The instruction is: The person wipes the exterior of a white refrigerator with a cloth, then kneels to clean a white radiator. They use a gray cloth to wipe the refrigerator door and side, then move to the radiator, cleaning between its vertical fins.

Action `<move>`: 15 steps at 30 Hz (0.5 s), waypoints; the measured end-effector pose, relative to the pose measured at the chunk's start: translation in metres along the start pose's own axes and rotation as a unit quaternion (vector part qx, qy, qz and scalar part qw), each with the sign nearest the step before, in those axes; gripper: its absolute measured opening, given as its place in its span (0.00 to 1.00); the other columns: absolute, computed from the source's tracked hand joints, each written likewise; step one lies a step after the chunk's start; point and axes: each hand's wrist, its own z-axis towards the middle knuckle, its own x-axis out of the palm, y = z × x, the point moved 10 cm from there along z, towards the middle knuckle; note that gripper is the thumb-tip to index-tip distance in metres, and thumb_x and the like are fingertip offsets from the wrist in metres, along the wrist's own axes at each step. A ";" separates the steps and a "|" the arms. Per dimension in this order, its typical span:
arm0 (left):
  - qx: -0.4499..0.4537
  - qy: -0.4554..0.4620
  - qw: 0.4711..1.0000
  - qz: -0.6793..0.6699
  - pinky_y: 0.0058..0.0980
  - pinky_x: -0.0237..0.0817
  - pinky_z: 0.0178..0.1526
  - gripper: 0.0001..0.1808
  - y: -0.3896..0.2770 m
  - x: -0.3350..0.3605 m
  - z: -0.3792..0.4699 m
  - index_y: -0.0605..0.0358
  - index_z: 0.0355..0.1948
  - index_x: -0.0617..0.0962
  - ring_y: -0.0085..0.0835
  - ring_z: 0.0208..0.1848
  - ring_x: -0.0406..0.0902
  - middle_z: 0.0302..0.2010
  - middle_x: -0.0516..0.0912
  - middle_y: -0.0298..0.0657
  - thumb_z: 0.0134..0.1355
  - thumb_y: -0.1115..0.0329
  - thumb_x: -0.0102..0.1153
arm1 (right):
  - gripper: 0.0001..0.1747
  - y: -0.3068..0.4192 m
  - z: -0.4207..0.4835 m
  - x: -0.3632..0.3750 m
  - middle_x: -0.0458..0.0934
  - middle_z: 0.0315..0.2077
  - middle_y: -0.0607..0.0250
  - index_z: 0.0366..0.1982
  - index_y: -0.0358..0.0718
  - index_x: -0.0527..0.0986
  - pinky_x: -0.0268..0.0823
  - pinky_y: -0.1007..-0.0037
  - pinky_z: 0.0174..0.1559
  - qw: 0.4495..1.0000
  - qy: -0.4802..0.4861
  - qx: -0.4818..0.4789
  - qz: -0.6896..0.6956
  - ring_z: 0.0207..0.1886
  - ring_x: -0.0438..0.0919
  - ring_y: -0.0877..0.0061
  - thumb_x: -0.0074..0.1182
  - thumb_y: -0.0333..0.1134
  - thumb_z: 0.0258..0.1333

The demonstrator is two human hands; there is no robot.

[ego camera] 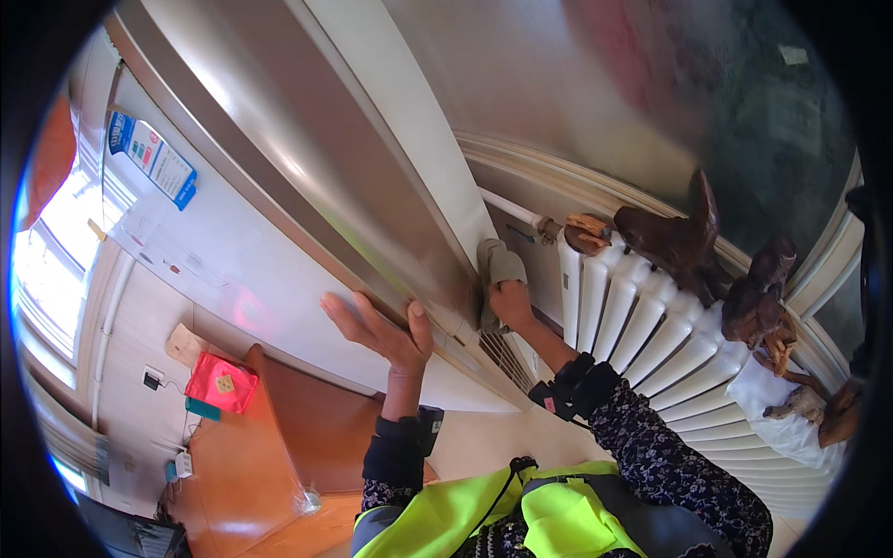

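Note:
Before me stands a tall appliance cabinet (307,167) with a glossy metallic front and a vent grille low down; it looks like a floor-standing air conditioner. My left hand (391,335) rests with spread fingers on the cabinet's white side near its front edge and holds nothing. A greyish cloth (504,264) is bunched in my right hand (511,301), pressed against the cabinet's other side, just above the grille (506,359). An energy label (153,157) is stuck to the white side panel.
A white column radiator (649,314) stands at the right, with dark carved wood pieces (670,237) along its top and a window behind. At lower left is an orange-brown wooden desk (237,481) with a red bag (222,382). A wall socket (151,379) holds a plug.

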 end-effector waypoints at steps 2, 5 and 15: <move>0.000 0.001 1.000 0.001 0.54 0.38 0.63 0.37 0.000 0.000 0.000 0.67 0.62 0.54 0.58 0.67 0.39 0.65 0.42 0.61 0.61 0.53 0.47 | 0.18 -0.011 -0.010 0.009 0.71 0.41 0.36 0.45 0.30 0.67 0.64 0.49 0.37 0.998 0.052 0.040 -0.008 0.36 0.73 0.46 0.46 0.29 0.50; 0.003 0.003 1.000 0.006 0.51 0.36 0.64 0.37 0.000 0.001 0.000 0.67 0.63 0.52 0.56 0.68 0.38 0.65 0.41 0.60 0.61 0.53 0.46 | 0.20 0.007 -0.013 -0.003 0.70 0.44 0.39 0.47 0.32 0.67 0.63 0.54 0.43 0.999 0.010 0.007 0.043 0.42 0.70 0.48 0.44 0.28 0.50; -0.006 -0.001 1.000 0.009 0.50 0.35 0.65 0.38 0.001 0.002 0.000 0.66 0.64 0.51 0.55 0.68 0.37 0.66 0.40 0.59 0.62 0.51 0.44 | 0.27 0.169 -0.050 -0.050 0.66 0.53 0.49 0.54 0.38 0.66 0.51 0.63 0.60 0.944 -0.097 -0.292 0.120 0.58 0.61 0.53 0.43 0.23 0.47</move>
